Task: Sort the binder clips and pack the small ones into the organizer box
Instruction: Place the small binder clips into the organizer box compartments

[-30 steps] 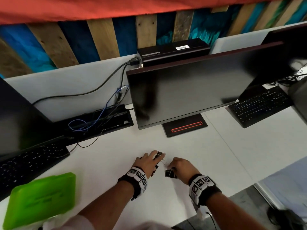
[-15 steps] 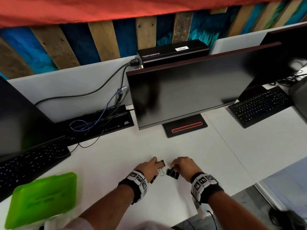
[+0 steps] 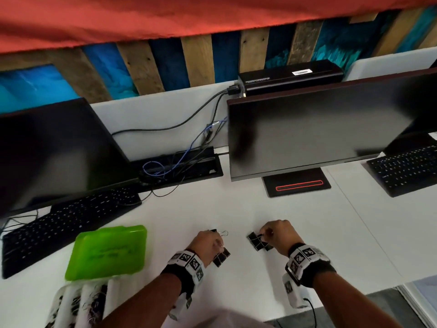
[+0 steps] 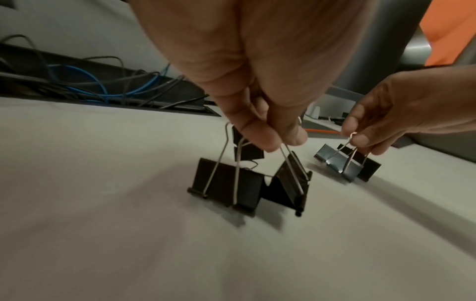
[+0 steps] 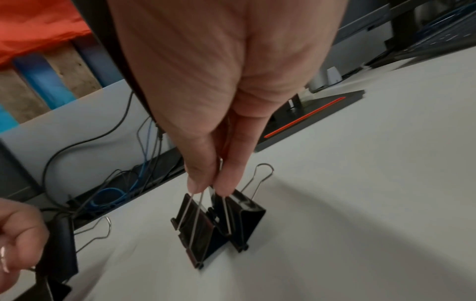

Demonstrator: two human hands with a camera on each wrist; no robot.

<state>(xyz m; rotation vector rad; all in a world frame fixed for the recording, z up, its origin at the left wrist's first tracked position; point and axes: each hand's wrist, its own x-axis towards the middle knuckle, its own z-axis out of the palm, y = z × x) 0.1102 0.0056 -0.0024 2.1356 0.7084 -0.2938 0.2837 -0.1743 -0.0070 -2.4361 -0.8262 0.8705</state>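
Observation:
My left hand (image 3: 209,242) pinches the wire handles of a bunch of black binder clips (image 4: 231,183), which hang just above the white desk (image 3: 236,209); the same clips (image 3: 221,256) show below the hand in the head view. My right hand (image 3: 277,235) pinches the handles of another bunch of black binder clips (image 5: 219,222), also visible as a cluster (image 3: 256,241) to its left. The green organizer box (image 3: 107,252) lies closed on the desk, left of my left hand.
A black keyboard (image 3: 66,226) and monitor (image 3: 52,147) stand at the left. Another monitor (image 3: 326,129) with its base (image 3: 298,184) is ahead, and a second keyboard (image 3: 406,169) at the right. A cable tray (image 3: 179,166) holds tangled wires. Patterned cloth (image 3: 78,304) lies at the near left edge.
Both hands have drawn apart, each carrying its own bunch of clips. My head has turned left, so the green box now sits nearer the middle of the view.

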